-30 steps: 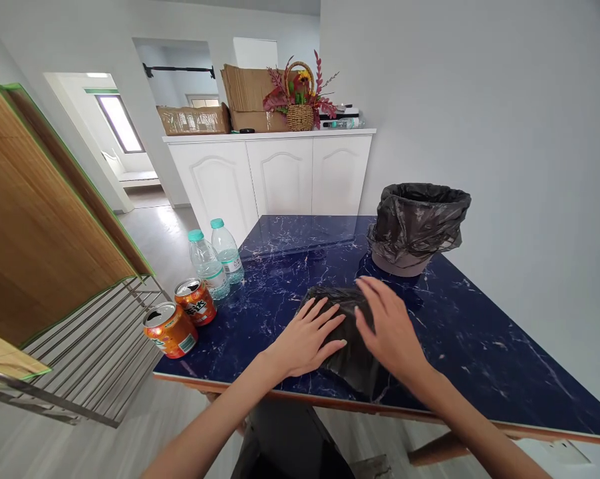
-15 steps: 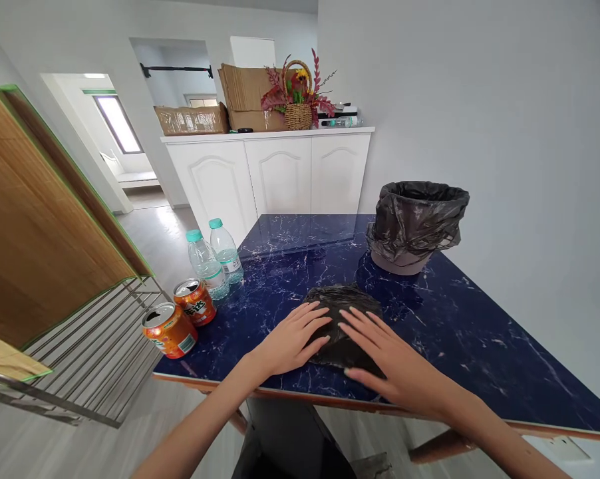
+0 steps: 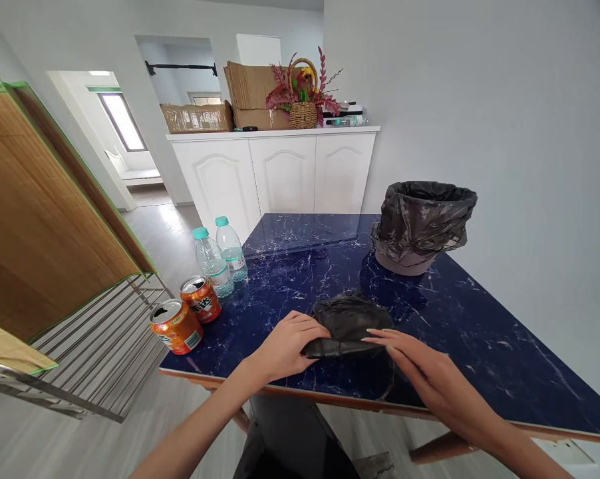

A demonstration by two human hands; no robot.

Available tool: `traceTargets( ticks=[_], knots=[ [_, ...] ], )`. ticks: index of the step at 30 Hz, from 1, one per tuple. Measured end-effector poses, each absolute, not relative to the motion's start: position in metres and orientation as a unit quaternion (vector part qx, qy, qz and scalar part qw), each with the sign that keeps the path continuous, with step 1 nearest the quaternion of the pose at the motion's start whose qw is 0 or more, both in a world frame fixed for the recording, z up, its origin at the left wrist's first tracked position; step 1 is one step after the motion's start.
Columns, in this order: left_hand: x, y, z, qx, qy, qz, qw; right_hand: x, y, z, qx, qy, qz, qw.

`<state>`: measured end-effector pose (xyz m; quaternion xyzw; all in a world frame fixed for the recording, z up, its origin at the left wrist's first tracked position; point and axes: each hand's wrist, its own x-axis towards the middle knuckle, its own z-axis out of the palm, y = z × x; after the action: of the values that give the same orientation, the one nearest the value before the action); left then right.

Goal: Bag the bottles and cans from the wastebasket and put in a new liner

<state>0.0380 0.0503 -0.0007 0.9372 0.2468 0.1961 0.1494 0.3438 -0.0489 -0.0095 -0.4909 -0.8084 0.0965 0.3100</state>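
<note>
A crumpled black plastic bag (image 3: pixel 352 322) lies bunched on the blue marble-patterned table (image 3: pixel 290 286), near its front edge. My left hand (image 3: pixel 290 340) is closed on the bag's left end, with the fingers curled over it and the thumb partly hidden. On the other side, my right hand (image 3: pixel 422 366) has its fingers pressed together on the bag's right front edge, pinching the plastic. The front edge of the bag is lifted and folded up between both hands.
Two orange cans (image 3: pixel 177 327) and two clear bottles (image 3: pixel 229 249) with teal caps stand along the table's left edge. A bin (image 3: pixel 420 229) lined with a black bag stands at the back right. A metal rack (image 3: pixel 100 352) is left of the table.
Both hands have gone from lying flat on the bag to gripping its left and right ends. The bag's near edge has risen and folded away from me.
</note>
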Motion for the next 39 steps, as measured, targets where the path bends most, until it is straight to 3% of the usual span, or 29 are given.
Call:
traceTargets(
  ticks=[5,10,15,19,23,29,32,39],
  knots=[
    [0.040,0.039,0.013,0.914,0.257,0.206,0.236,0.353,-0.053,0.004,-0.534,-0.735,0.244,0.340],
    [0.057,0.039,0.020,0.847,0.381,0.208,0.307,0.353,-0.019,-0.019,-0.611,-0.662,0.241,0.360],
    [0.072,0.043,0.009,0.818,0.502,0.209,0.189,0.338,0.007,-0.030,-0.626,-0.680,0.030,0.381],
    [0.071,0.032,0.008,0.862,0.416,0.289,0.003,0.309,-0.006,-0.025,-0.525,-0.743,-0.133,0.393],
    [0.068,0.022,0.010,0.912,0.299,0.279,-0.039,0.284,-0.017,-0.031,-0.495,-0.797,-0.147,0.313],
    [0.081,0.023,0.003,0.909,0.293,0.277,-0.102,0.286,0.012,-0.051,-0.549,-0.776,-0.168,0.261],
    [0.089,0.026,-0.004,0.941,0.247,0.221,-0.074,0.295,0.027,-0.060,-0.545,-0.791,-0.153,0.232],
    [0.070,0.049,-0.033,0.937,0.324,0.133,-0.002,0.314,0.041,-0.082,-0.589,-0.778,-0.088,0.201]
  ],
)
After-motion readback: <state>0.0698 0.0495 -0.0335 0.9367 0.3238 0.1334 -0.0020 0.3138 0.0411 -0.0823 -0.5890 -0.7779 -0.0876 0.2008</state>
